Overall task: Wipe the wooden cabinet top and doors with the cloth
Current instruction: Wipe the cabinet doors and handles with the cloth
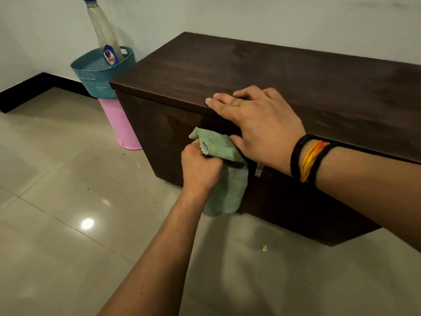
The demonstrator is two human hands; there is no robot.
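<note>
Now your left hand (pixel 200 166) grips the green cloth (pixel 224 176) against the cabinet (pixel 273 71) door front, your right hand (pixel 257 124) flat, empty on the top's front edge; whether the top is wiped cannot be told.

Dim indoor light, lamp glare on glossy floor (pixel 87 223), wide-angle edge distortion

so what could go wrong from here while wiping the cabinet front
1. The cloth hangs loose below the left hand, right beside the door handle; it could snag there.
2. The right hand rests flat on the cabinet top's front edge and may leave smudges on the dark wood.
3. The blue basket with the spray bottle sits on a pink bin at the cabinet's end; a wide swipe might topple it.
</note>
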